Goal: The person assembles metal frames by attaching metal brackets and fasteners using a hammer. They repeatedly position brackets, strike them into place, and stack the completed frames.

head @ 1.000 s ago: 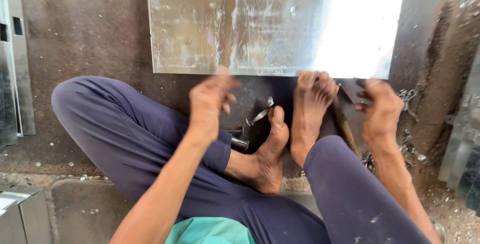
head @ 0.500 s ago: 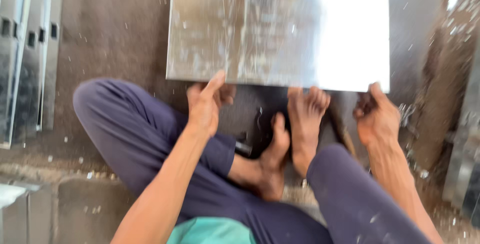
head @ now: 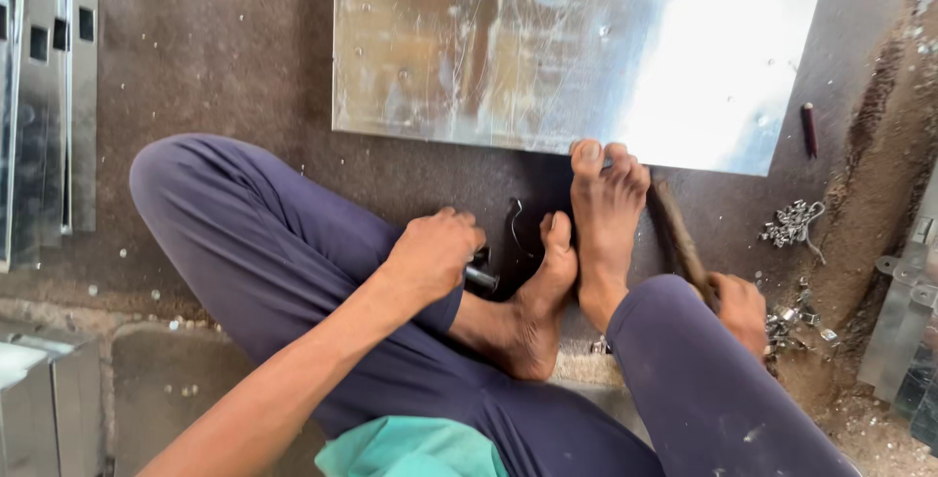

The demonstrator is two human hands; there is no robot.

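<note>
Sitting cross-legged on floor [head: 225, 66], person w/ metal sheet [head: 547, 47] flat ahead; right foot [head: 606, 213] toes at near edge, likely pinning it. Left hand [head: 435, 252] clenched on small dark tool [head: 481, 279]. Right hand [head: 741, 309] grips wooden handle [head: 679, 238], angled twd sheet, head hidden. Folded metal channels [head: 49, 96] stacked far left; scrap clippings [head: 791, 225] at right. No labels or signs visible.

- Bare dark floor [head: 225, 66] lies open left of the metal sheet [head: 547, 47].
- Stacked metal channels [head: 49, 96] block the far left edge.
- Both feet [head: 586, 233] crowd the sheet's near edge.
- Metal scraps [head: 793, 223] and a bracket [head: 904, 321] clutter the right side.
</note>
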